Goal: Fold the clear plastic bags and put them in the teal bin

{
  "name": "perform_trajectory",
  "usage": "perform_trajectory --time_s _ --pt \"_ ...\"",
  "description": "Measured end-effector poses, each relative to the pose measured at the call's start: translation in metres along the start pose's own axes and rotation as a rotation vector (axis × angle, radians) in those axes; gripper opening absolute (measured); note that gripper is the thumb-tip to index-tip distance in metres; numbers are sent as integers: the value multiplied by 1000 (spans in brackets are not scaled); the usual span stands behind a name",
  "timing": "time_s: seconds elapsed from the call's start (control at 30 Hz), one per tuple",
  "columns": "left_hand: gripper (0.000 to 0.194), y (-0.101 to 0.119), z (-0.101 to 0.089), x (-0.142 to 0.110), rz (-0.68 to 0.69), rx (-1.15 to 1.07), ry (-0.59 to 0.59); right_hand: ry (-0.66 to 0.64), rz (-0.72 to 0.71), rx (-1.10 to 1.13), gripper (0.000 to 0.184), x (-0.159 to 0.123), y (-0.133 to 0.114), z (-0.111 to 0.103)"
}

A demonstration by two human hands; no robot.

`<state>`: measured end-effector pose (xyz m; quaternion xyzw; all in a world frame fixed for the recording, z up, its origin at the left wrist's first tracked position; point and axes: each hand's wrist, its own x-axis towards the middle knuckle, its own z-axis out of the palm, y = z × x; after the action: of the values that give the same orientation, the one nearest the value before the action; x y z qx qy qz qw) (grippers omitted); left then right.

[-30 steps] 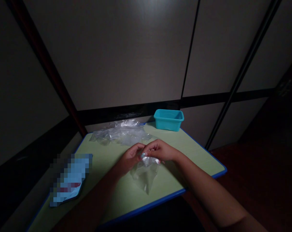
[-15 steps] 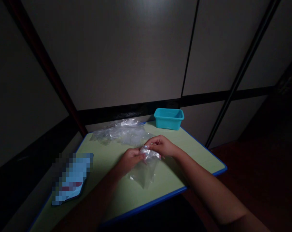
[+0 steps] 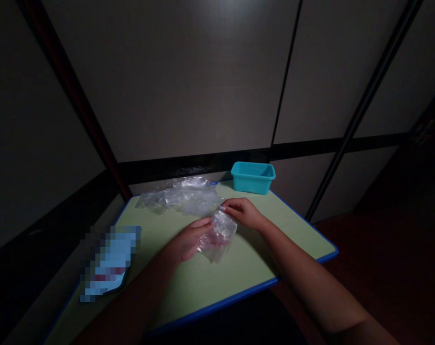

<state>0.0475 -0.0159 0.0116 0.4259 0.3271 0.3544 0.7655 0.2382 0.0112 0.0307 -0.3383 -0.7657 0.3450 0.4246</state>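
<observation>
Your left hand [image 3: 190,242] is half open, resting against the clear plastic bag [image 3: 219,237], while your right hand [image 3: 243,213] seems to pinch its top edge, above the green table [image 3: 199,282]. With so light a grip, the slippery bag could slide free and drop.

This looks like a dim room in a home: beyond the left hand [image 3: 188,242] and right hand [image 3: 243,213], grey sliding wardrobe panels [image 3: 167,81] with black frames stand behind a small pale-green, blue-edged table [image 3: 282,235], with a dark reddish-brown wooden floor [image 3: 382,254] to the right.
</observation>
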Motion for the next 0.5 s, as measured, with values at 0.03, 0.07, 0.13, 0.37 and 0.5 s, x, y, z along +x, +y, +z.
perform_trajectory --time_s 0.03,0.07,0.13,0.37,0.5 --pt "21 -1 -1 0 -22 9 -12 -2 3 -16 35 0 1 0" --pt "21 -3 -2 0 -37 20 -22 -6 6 -30 35 0 2 0" --pt "21 -6 -3 1 -55 44 -36 -8 5 -56 36 1 4 0" --pt "26 -4 -2 0 -126 132 11 21 11 -120 39 1 6 0" --pt "30 -2 -2 -2 -123 159 4 0 4 -124 37 2 7 0"
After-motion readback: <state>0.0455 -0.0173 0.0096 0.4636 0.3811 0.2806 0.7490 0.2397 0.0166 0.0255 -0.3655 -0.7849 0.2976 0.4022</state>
